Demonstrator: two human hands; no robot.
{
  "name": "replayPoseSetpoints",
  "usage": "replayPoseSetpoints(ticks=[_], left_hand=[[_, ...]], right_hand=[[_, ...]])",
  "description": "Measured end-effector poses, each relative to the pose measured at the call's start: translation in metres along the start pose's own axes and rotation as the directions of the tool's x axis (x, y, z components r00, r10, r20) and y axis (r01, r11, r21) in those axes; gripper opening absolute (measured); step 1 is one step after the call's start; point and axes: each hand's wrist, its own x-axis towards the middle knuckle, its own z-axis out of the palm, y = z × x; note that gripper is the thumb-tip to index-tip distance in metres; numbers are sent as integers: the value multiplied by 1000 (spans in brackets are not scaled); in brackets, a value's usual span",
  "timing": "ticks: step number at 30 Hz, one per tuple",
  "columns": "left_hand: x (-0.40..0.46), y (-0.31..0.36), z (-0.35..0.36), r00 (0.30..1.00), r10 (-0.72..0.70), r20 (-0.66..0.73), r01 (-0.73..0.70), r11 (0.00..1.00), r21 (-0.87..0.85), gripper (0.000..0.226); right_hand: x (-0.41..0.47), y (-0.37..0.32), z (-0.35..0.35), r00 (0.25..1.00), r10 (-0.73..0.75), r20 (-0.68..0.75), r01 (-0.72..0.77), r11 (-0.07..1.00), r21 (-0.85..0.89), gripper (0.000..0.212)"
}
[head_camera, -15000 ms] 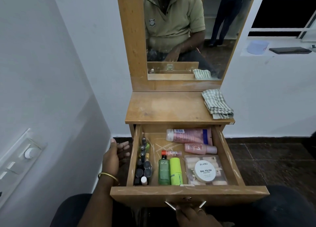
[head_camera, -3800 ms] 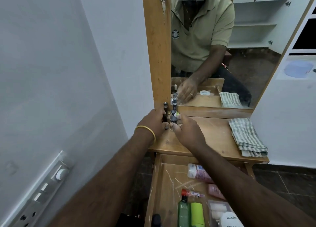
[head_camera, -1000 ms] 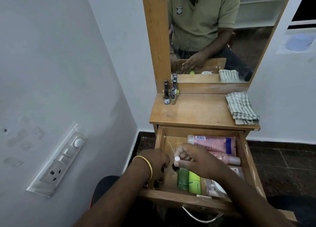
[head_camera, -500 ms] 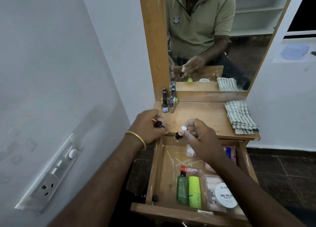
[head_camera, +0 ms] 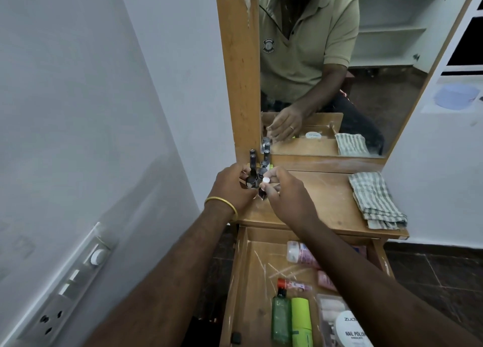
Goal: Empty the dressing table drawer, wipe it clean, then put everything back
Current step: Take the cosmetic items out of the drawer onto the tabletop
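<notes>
A: Status on the drawer unload?

B: Right hand is pinching a small white-capped dark glass bottle between thumb and fingertips, closed on it, and lowering it at the far-left corner of the wooden tabletop. Left hand is curled around another small dark-capped bottle; fingers are hiding most of it, so I cannot tell how firm that hold is.

A: Landing zone?

B: A tight cluster of upright dark nail polish bottles is already standing there, against the wooden mirror frame. Both hands are just beside it, near enough to touch.

A: So the risk is tipping them.

B: My read, yes. Tall, narrow, light bottles. Best to be setting each one down vertically on bare wood on the near side of the cluster, base flat first, then opening the fingers straight up, not sideways. One hand at a time, the other steadying the group.

A: What's left in the drawer?

B: The open wooden drawer is near, below the tabletop. Still holding a pink tube with a white cap, a small red-capped tube, a dark green bottle, a lime green cylinder and a clear box with a round white "NAIL POLISH" lid. One small dark item at the near-left corner; can't identify it.

A: Cloth?

B: Folded green-and-white checked cloth is lying at the right end of the tabletop, well apart from the bottles. I'm judging the emptying as under halfway; wiping not started.
</notes>
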Motion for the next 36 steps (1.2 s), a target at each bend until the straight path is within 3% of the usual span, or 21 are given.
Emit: replayPoseSetpoints(ticks=[4, 7, 10, 27, 36], left_hand=[[-8, -16, 9, 996, -87, -34, 80, 983, -165, 51], [-11, -27, 14, 982, -184, -43, 162, 938, -307, 53], [-11, -29, 15, 976, -215, -43, 187, 919, -348, 51], [-4, -31, 18, 971, -238, -37, 215, 923, -318, 40], [-14, -31, 11, 979, -199, 36, 200, 930, -309, 53]], right_hand=[[2, 3, 6, 1000, -12, -10, 12, 1000, 7, 10], [-2, 7, 8, 1000, -12, 6, 12, 999, 44, 25], [-5, 11, 13, 1000, -1, 7, 1, 999, 51, 30], [-1, 18, 22, 993, 82, -81, -76, 994, 78, 33], [-16, 15, 13, 997, 49, -54, -44, 995, 93, 37]])
